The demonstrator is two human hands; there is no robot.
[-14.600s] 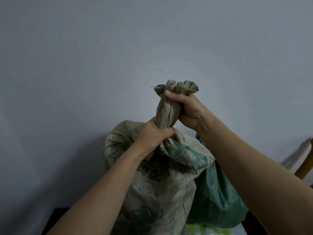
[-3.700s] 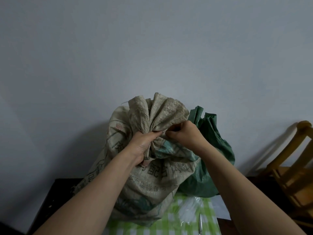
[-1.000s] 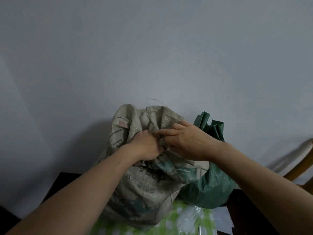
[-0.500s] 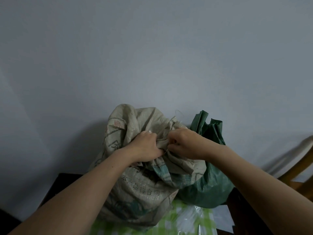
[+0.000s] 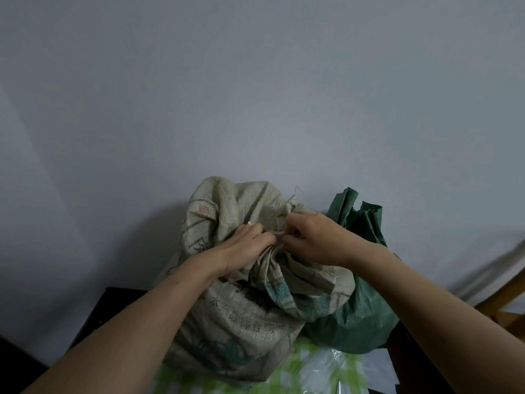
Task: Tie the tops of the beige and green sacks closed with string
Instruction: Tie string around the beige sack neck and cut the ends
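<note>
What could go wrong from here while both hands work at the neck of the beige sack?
1. The left hand and right hand pinch the bunched neck of the beige sack; if either grip eases, the folds may spread before a knot holds.
2. The string is too thin to make out, so it might catch only some folds.
3. The green sack sits against it, top open; tugging could tip it.

Left hand point(image 5: 250, 243), right hand point(image 5: 315, 240) bare; forearms bare too.

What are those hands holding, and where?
The left hand and right hand both grip the beige sack at its bunched neck, near the top.
</note>
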